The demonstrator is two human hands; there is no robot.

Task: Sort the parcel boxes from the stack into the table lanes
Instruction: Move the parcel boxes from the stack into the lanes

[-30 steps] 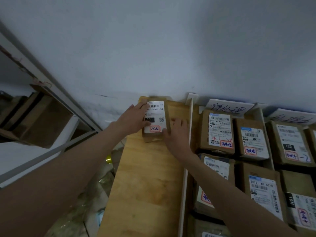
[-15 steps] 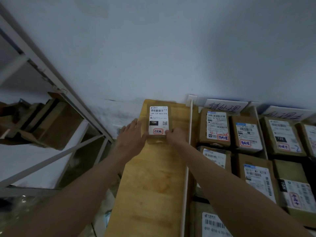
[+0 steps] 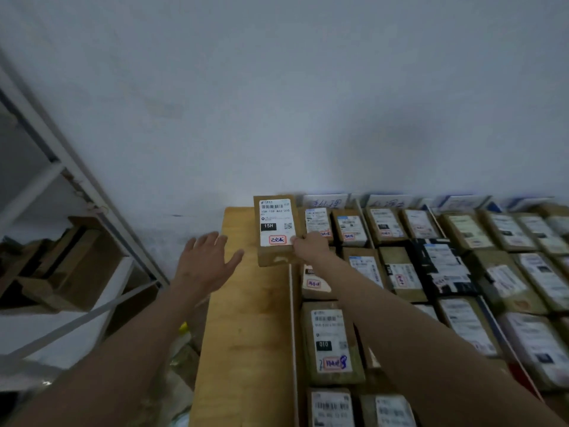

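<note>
Cardboard parcel box (image 3: 276, 228) sits at far end of leftmost wooden lane (image 3: 243, 334); right hand (image 3: 311, 248) grasps its near-right corner, left hand (image 3: 204, 265) released, fingers spread, just left.

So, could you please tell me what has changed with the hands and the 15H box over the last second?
The left hand let go and drew back leftward, fingers spread. The right hand kept its grip on the 15H box, which stayed at the wooden lane's far end.

Wooden table (image 3: 243, 334) — labelled parcel boxes (image 3: 332, 343) in lanes.
</note>
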